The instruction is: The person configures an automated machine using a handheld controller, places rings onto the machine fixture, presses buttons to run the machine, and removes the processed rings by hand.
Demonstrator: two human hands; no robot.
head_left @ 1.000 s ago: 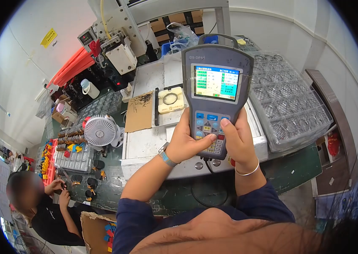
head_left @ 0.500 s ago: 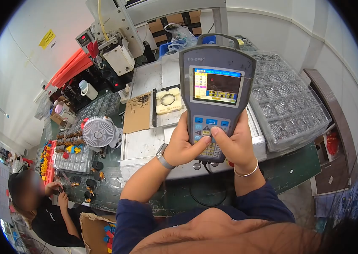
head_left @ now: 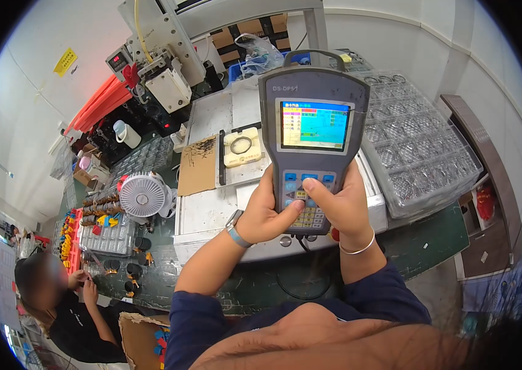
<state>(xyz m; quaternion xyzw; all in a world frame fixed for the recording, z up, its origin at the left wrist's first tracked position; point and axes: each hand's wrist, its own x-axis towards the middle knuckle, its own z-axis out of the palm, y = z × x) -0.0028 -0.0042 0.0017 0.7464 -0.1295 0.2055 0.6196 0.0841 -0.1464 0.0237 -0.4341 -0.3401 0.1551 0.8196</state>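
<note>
A grey handheld control pendant [head_left: 315, 163] with a lit colour screen is held upright in front of me. My left hand [head_left: 270, 216] wraps its lower left side, thumb lying on the keypad. From the other side my right hand [head_left: 342, 203] grips it, with the thumb at the upper keys. The fingers behind the pendant are hidden. Left of it, a cream-coloured fixture [head_left: 234, 158] with a dark ring [head_left: 241, 145] sits on the machine bed. Beside that lies a brown cardboard sheet [head_left: 198, 176] with dark strands on it.
Stacked clear plastic trays [head_left: 418, 154] stand at the right. A white fan [head_left: 142, 196] and a dispensing head [head_left: 168, 88] are on the left. A co-worker [head_left: 69, 308] sits at lower left, near a cardboard box [head_left: 137, 339] of coloured parts.
The pendant's screen has switched from a mostly dark display to a cyan and yellow one. My right thumb has shifted slightly up and left on the keys. Both hands keep their grip.
</note>
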